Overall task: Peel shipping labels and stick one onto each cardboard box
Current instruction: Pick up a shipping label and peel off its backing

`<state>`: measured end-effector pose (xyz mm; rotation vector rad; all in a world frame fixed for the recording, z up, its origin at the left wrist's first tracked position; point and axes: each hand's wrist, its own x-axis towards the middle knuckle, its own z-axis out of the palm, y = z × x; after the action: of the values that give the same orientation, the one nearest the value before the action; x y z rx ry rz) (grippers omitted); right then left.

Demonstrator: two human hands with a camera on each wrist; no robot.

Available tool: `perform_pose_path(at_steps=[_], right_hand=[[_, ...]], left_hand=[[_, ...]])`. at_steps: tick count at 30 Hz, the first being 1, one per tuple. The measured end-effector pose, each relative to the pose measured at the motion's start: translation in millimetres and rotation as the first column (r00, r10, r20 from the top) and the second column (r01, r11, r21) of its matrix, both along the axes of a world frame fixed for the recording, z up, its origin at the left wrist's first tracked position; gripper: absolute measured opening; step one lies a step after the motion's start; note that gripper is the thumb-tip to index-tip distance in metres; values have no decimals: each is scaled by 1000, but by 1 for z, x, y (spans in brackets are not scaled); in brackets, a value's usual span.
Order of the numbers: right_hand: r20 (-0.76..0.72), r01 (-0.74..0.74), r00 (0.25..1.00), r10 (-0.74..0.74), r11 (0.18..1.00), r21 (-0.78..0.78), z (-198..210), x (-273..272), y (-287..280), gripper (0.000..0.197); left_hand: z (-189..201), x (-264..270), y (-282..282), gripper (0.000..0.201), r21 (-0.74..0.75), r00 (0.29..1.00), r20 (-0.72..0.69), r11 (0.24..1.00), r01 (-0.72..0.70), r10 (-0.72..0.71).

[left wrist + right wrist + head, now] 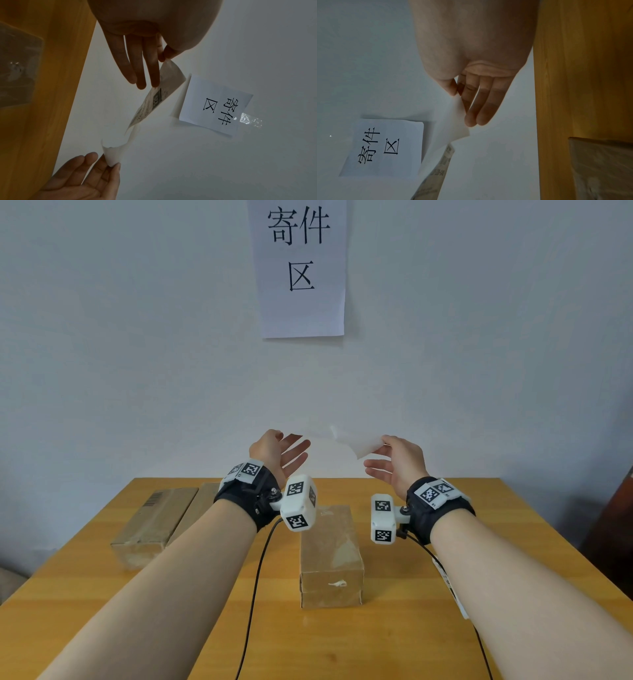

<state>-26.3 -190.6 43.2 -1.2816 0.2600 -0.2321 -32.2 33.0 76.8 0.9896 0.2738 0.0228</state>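
Observation:
Both hands are raised above the table's far edge. My left hand (pixel 291 440) (pixel 162 58) pinches a corner of the printed shipping label (pixel 154 100) (pixel 440 169) between thumb and forefinger, its other fingers straight. My right hand (pixel 380 450) (pixel 456 93) pinches the blank backing paper (pixel 366 445) (pixel 116 151) (pixel 452 128), which curls away from the label and still joins it at one end. A taped cardboard box (pixel 330 542) stands on the table below the hands. Two more boxes (pixel 154 522) lie side by side at the far left.
The yellow wooden table (pixel 411 628) butts against a white wall. A paper sign (pixel 301 268) with black characters hangs on that wall above the hands. Black cables (pixel 255 583) run from the wrist cameras across the table toward me.

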Motion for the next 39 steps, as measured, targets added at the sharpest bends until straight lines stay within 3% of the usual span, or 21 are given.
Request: perform_pose_path(at_steps=[15, 39], right_hand=[[-27, 103, 995, -100, 990, 99, -3, 0, -6, 26], [-63, 151, 988, -144, 980, 131, -13, -3, -18, 14]], left_hand=[[1, -1, 3, 15, -67, 996, 49, 996, -65, 69], [1, -2, -1, 17, -54, 994, -14, 993, -108, 107]])
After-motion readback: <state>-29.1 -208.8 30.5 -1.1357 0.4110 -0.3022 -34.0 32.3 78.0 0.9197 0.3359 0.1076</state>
